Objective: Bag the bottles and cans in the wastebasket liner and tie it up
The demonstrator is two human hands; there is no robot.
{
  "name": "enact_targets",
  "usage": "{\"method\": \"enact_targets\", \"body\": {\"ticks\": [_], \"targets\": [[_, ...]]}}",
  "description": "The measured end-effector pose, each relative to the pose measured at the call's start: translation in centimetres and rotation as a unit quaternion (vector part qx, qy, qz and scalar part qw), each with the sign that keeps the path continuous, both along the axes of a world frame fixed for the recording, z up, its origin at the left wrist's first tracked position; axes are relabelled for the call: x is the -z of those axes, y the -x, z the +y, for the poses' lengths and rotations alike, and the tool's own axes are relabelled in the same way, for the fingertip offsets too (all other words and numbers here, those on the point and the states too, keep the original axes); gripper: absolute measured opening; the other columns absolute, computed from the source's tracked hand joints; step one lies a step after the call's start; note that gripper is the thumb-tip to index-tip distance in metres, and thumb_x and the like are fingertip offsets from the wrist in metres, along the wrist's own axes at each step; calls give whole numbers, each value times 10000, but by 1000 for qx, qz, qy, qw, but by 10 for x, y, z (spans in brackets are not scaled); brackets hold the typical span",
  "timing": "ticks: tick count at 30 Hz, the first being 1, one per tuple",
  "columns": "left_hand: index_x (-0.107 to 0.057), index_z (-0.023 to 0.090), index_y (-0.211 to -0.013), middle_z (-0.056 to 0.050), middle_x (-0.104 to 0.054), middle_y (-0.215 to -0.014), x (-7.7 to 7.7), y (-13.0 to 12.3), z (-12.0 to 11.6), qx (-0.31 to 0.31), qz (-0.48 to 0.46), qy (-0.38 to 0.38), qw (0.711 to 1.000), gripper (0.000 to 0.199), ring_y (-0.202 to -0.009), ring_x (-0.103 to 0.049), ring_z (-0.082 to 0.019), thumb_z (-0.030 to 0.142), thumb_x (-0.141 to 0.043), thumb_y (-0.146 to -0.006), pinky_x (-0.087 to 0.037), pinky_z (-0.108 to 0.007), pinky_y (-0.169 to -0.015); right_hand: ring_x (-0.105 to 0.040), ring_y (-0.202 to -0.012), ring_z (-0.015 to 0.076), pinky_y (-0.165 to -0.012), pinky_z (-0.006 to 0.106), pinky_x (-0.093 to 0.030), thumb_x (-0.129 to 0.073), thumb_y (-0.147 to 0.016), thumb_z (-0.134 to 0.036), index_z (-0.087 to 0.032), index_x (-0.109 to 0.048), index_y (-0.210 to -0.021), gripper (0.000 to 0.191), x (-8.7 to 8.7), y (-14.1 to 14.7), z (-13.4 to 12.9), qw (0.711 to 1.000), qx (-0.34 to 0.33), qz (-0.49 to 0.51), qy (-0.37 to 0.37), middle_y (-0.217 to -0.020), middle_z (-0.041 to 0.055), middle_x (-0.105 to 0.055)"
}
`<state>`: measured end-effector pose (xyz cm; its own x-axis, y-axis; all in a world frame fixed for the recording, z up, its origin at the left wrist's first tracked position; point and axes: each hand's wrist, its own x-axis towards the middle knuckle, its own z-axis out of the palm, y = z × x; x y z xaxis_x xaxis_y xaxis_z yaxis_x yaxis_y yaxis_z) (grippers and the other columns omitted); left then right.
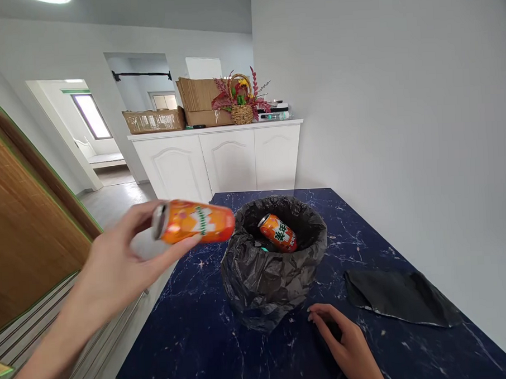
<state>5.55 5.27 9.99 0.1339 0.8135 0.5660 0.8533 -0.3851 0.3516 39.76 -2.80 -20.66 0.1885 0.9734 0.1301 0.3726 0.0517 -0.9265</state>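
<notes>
My left hand point(125, 256) grips an orange soda can point(198, 221), held sideways in the air left of the bin. The can's bottom end points right, toward the bin's rim. A trash bin lined with a black plastic bag point(269, 284) stands on the dark blue marbled table point(192, 332). Another orange soda can point(278, 232) lies tilted inside the bin, with a small bit of green beside it. My right hand point(339, 336) rests on the table in front of the bin, fingers curled and thumb apart, with no object visible in it.
A folded black plastic bag point(402, 297) lies on the table at the right. Behind the table stands a white cabinet point(229, 162) with cardboard boxes point(155, 121) and a flower basket point(242, 113) on top. A grey wall borders the right side; a bamboo panel point(31, 216) leans at the left.
</notes>
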Motion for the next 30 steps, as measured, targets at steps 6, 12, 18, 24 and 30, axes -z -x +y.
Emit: {"method": "enact_targets", "body": {"ticks": [6, 12, 18, 24, 30], "targets": [[-622, 286, -1387, -45, -773, -1234, -6, -98, 40, 213, -3, 60, 975, 686, -1068, -746, -286, 669, -765, -835, -579, -396, -936, -786, -962, 281, -780, 334, -645, -528, -1040, -631, -276, -739, -1115, 419, -3, 2, 1, 1000, -4, -4, -6, -1090, 112, -792], [-683, 266, -1316, -101, -778, -1209, 22, -132, 83, 281, 103, 139, 944, 702, -1103, -717, -351, 739, -762, -805, -549, -466, -946, -781, -969, 280, -775, 341, -634, -514, -1036, -626, -304, -733, -1091, 393, -4, 2, 4, 1000, -12, 1, 6, -1070, 86, -785], [-644, 277, -1431, -115, -649, -1503, 24, -126, 86, 275, 89, 148, 946, 722, -1433, -524, -403, 739, -696, -878, -438, -565, -1159, -783, -889, 274, -682, 329, -629, -552, -1022, -618, -343, -746, -1076, 341, 0, 2, 5, 999, -11, 29, 14, -1035, 60, -792], [-600, 268, -1390, -119, -635, -1489, 36, -74, 65, 146, -64, 137, 978, 588, -1336, -618, -351, 699, -525, -998, -589, -470, -979, -780, -1010, 283, -841, 341, -650, -629, -1003, -625, -301, -765, -1134, 375, -28, -15, 13, 993, -60, 99, 13, -1087, 77, -796], [-661, 237, -1289, -127, -736, -1346, 101, -28, 50, 143, -216, 421, 870, 744, -1304, -671, -342, 850, -382, -971, -521, -495, -1127, -767, -1155, 338, -925, 447, -668, -682, -967, -658, -301, -734, -1340, 519, -77, -41, 42, 957, -27, 283, 60, -1384, 131, -731]]}}
